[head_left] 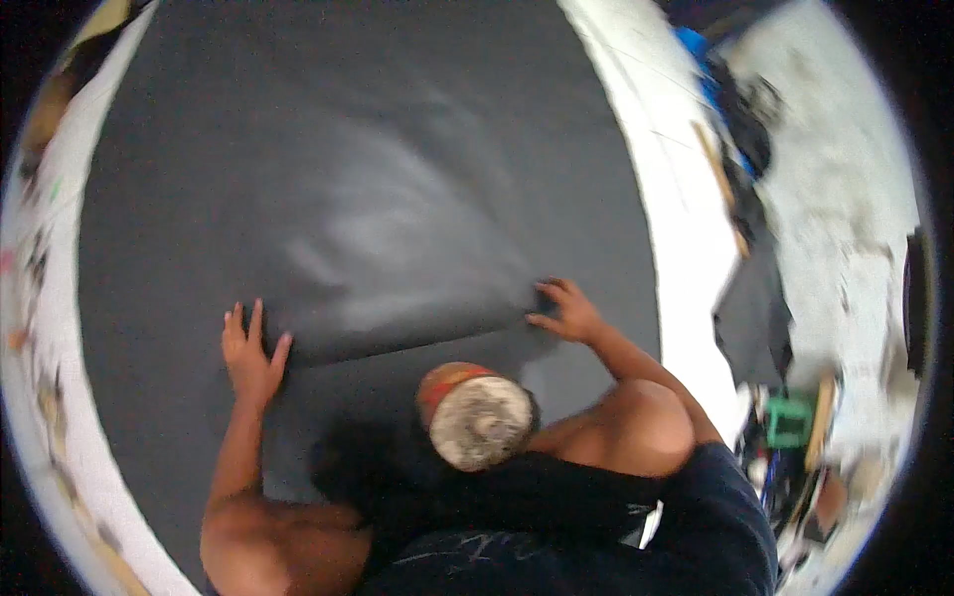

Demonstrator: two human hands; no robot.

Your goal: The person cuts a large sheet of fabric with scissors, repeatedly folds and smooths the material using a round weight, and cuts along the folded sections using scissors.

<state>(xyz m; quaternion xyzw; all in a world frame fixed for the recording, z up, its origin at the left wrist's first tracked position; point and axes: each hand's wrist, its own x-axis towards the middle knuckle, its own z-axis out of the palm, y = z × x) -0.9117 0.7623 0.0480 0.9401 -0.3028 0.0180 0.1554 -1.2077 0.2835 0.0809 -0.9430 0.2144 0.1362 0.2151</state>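
Observation:
A black sheet piece [397, 228] with a soft sheen, perhaps leather-like, lies on a larger black sheet [149, 258]. Its near edge runs between my two hands and looks slightly raised or curled. My left hand [251, 358] rests flat beside the left end of that edge, fingers spread and thumb out. At the right end, my right hand [566, 313] touches the sheet with bent fingers, thumb and fingertips apart. Close to my body stands a round object [482, 422] with a stained whitish top and a red-orange side; its kind is unclear.
My bare knees [636, 427] are on either side of the round object. A white floor strip [686, 248] borders the black sheet. Along the right lie dark cloth [755, 318], a green item [788, 422] and mixed clutter. Small blurred items line the left edge.

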